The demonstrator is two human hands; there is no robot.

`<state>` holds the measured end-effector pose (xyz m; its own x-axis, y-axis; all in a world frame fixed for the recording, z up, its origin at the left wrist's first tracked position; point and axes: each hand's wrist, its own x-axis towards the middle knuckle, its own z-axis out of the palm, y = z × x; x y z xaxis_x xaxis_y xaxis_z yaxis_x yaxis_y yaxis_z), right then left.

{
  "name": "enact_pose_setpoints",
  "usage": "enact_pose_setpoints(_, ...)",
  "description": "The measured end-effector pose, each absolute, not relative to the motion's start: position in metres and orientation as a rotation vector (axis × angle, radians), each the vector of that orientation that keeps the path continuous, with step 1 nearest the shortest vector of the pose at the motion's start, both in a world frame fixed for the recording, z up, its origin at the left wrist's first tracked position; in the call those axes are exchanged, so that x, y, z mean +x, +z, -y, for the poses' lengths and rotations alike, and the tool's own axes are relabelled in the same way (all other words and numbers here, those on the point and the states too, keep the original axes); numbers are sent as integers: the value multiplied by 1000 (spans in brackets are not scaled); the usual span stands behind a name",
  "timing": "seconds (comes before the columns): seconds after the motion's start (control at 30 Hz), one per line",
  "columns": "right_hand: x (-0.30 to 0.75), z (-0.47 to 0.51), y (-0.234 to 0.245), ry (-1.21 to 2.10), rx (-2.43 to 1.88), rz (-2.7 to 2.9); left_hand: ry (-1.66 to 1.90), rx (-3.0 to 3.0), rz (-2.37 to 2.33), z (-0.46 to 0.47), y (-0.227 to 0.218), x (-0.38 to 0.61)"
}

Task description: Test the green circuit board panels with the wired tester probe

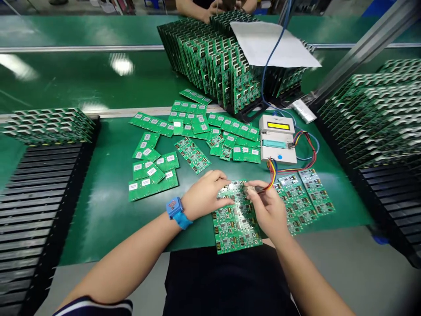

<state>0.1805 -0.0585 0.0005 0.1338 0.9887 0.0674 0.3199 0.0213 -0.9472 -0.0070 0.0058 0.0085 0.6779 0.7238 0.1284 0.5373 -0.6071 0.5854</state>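
My right hand (270, 213) pinches the end of the coloured wires (272, 170) over the circuit panel (230, 237); my left hand (204, 195), thumb and fingers parted, rests at the panel's left side. Racked boards (213, 57) stand ahead; the panel lies at the near edge of the table (112, 210), short of the pale box (279, 135), smaller labelled boards (151, 124) scattered leftward. The wire end (my grip mostly hides it) seems held to the panel; I judge it part-way, but cannot tell which sections are done or left.
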Motion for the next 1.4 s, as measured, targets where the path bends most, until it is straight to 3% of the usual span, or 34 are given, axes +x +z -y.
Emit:
enact_pose_setpoints(0.37, 171, 35, -4, 918, -1494, 1240, 473, 2382, -975, -4, 10, -6)
enact_pose_setpoints(1.03, 167, 26, -3, 577, -1483, 1634, 541, 2387, -965, -6, 3, -7)
enact_pose_setpoints(1.4, 167, 29, -2, 604, -1458, 1641, 515, 2409, -972, -6, 6, -7)
